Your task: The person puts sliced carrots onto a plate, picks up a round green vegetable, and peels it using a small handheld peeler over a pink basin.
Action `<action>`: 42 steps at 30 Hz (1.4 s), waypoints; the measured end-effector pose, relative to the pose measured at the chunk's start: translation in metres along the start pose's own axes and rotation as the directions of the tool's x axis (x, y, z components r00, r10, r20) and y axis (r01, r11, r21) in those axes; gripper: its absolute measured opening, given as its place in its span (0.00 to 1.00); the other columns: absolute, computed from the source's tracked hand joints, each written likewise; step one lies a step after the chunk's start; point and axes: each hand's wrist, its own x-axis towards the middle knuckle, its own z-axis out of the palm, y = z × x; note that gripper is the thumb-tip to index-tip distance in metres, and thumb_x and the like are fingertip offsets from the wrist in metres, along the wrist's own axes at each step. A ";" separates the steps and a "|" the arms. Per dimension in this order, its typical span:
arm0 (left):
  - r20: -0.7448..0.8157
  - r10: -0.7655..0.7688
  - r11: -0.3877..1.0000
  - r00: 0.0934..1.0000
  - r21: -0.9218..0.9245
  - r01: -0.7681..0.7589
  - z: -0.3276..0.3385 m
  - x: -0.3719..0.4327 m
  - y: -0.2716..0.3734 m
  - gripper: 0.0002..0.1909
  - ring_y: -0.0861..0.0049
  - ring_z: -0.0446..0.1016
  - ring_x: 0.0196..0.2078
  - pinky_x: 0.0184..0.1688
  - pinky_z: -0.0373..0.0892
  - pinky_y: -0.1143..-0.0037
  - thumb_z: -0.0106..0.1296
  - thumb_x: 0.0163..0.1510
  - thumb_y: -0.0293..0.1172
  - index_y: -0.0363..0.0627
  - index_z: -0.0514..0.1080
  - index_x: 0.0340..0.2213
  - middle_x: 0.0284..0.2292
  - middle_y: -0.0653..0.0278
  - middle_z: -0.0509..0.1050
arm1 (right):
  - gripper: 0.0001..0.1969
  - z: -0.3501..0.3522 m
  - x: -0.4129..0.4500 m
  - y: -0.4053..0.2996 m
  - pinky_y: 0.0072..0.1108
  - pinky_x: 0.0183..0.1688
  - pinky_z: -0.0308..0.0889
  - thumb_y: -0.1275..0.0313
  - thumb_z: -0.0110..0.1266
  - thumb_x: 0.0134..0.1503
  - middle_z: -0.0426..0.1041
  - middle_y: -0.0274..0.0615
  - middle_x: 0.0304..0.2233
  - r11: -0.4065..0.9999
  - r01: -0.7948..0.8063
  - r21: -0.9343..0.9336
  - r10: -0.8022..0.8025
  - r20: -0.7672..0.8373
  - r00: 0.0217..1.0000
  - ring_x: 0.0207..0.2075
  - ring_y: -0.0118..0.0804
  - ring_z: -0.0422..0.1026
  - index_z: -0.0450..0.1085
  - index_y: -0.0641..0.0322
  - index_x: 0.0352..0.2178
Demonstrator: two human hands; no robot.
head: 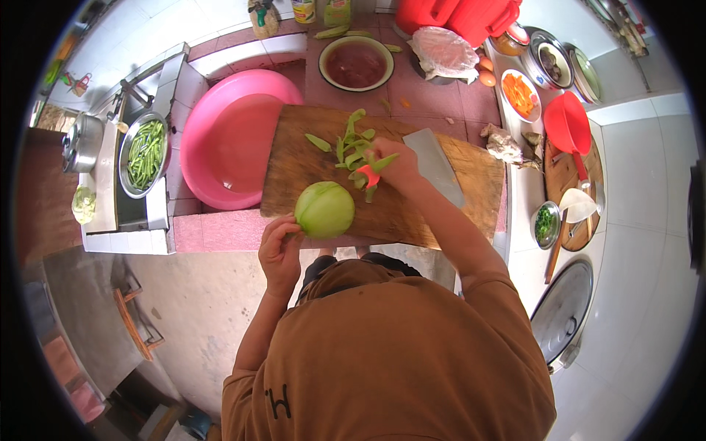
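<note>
With the fingertips at its stem end, my left hand (280,251) holds a round, pale green gourd (325,210) near the front edge of the wooden cutting board (298,160). Its visible skin looks peeled, with darker green streaks. My right hand (396,164) is gripping an orange-red peeler (368,176), apart from the gourd and just above it in the view. A strip of green peel (384,162) hangs by the peeler. More peelings (350,146) lie in a loose pile on the board. Partly under my right forearm rests a wide cleaver blade (433,160); its handle is hidden.
A large pink basin (198,143) stands left of the board, and an enamel bowl of reddish liquid (357,63) behind it. Green beans (146,154) fill a metal bowl farther left. On the right counter are sliced carrots (518,93), a red ladle (567,124) and several eggs (486,79).
</note>
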 end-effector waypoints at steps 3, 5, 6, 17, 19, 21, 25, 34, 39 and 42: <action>0.066 0.069 0.986 0.995 0.146 -0.078 0.005 0.018 0.005 0.08 0.70 0.73 0.44 0.45 0.69 0.75 0.53 0.49 0.15 0.36 0.73 0.33 0.40 0.56 0.73 | 0.12 -0.015 0.005 -0.010 0.28 0.29 0.66 0.61 0.53 0.53 0.71 0.39 0.21 0.886 -0.035 0.462 -0.120 0.302 0.946 0.24 0.35 0.72 0.71 0.59 0.27; 0.087 0.095 0.973 0.992 0.204 -0.111 0.011 0.031 0.011 0.09 0.67 0.74 0.41 0.44 0.70 0.74 0.54 0.47 0.15 0.36 0.74 0.32 0.37 0.55 0.75 | 0.13 -0.007 -0.008 -0.032 0.24 0.30 0.66 0.61 0.54 0.54 0.72 0.36 0.23 0.827 -0.115 0.551 -0.135 0.393 0.910 0.26 0.29 0.71 0.72 0.61 0.28; 0.181 0.151 0.946 0.972 0.260 -0.196 0.013 0.037 0.018 0.09 0.67 0.74 0.41 0.43 0.71 0.74 0.53 0.47 0.15 0.37 0.73 0.32 0.36 0.55 0.75 | 0.15 -0.005 -0.014 -0.040 0.21 0.31 0.67 0.60 0.55 0.55 0.73 0.33 0.25 0.754 -0.205 0.624 -0.159 0.475 0.865 0.27 0.23 0.70 0.72 0.63 0.29; 0.398 0.236 0.839 0.886 0.376 -0.393 0.026 0.061 0.039 0.08 0.66 0.73 0.32 0.36 0.69 0.73 0.54 0.44 0.15 0.38 0.74 0.29 0.29 0.58 0.74 | 0.12 -0.005 -0.040 0.001 0.14 0.31 0.65 0.68 0.61 0.51 0.74 0.31 0.28 0.650 -0.300 0.698 -0.098 0.469 0.878 0.28 0.19 0.69 0.72 0.66 0.33; 0.451 0.292 0.782 0.843 0.395 -0.483 0.027 0.062 0.042 0.08 0.66 0.73 0.32 0.35 0.69 0.73 0.53 0.44 0.15 0.38 0.73 0.29 0.29 0.59 0.73 | 0.11 -0.013 -0.041 -0.002 0.14 0.30 0.65 0.70 0.61 0.50 0.74 0.31 0.27 0.734 -0.270 0.623 -0.100 0.492 0.865 0.28 0.19 0.69 0.72 0.66 0.33; 0.411 0.306 0.783 0.859 0.405 -0.472 0.026 0.063 0.039 0.08 0.66 0.73 0.33 0.36 0.69 0.73 0.53 0.44 0.15 0.38 0.73 0.29 0.29 0.59 0.74 | 0.10 -0.012 -0.043 -0.013 0.16 0.29 0.64 0.70 0.60 0.50 0.73 0.31 0.25 0.639 -0.354 0.683 -0.070 0.510 0.857 0.26 0.20 0.68 0.72 0.65 0.31; 0.202 0.269 0.834 0.942 0.440 -0.332 0.024 0.058 0.029 0.10 0.66 0.73 0.33 0.35 0.69 0.73 0.55 0.44 0.16 0.39 0.75 0.31 0.29 0.58 0.73 | 0.09 0.010 -0.037 -0.009 0.18 0.29 0.65 0.70 0.59 0.51 0.74 0.32 0.24 0.683 -0.307 0.663 -0.082 0.487 0.869 0.27 0.20 0.69 0.73 0.65 0.30; 0.127 0.261 0.850 0.957 0.439 -0.290 0.016 0.045 0.025 0.11 0.72 0.74 0.34 0.38 0.69 0.76 0.58 0.46 0.17 0.37 0.75 0.34 0.31 0.58 0.76 | 0.11 -0.025 -0.016 -0.050 0.34 0.29 0.66 0.61 0.54 0.48 0.73 0.44 0.21 0.971 -0.087 0.224 0.044 0.190 0.981 0.28 0.48 0.73 0.70 0.57 0.24; 0.072 0.227 0.877 0.971 0.419 -0.236 0.019 0.047 0.024 0.10 0.67 0.75 0.34 0.38 0.70 0.74 0.59 0.43 0.17 0.39 0.76 0.31 0.29 0.58 0.76 | 0.10 -0.008 0.008 -0.088 0.38 0.28 0.65 0.63 0.53 0.48 0.70 0.46 0.19 0.973 0.212 0.092 -0.216 0.031 0.976 0.26 0.50 0.72 0.67 0.58 0.21; 0.084 0.245 0.868 0.966 0.424 -0.257 0.017 0.046 0.024 0.09 0.67 0.74 0.33 0.38 0.70 0.73 0.59 0.43 0.17 0.39 0.76 0.30 0.29 0.58 0.76 | 0.09 -0.004 0.016 -0.096 0.39 0.28 0.65 0.64 0.52 0.49 0.70 0.46 0.19 0.960 0.271 0.068 -0.275 0.048 0.960 0.27 0.51 0.72 0.67 0.57 0.21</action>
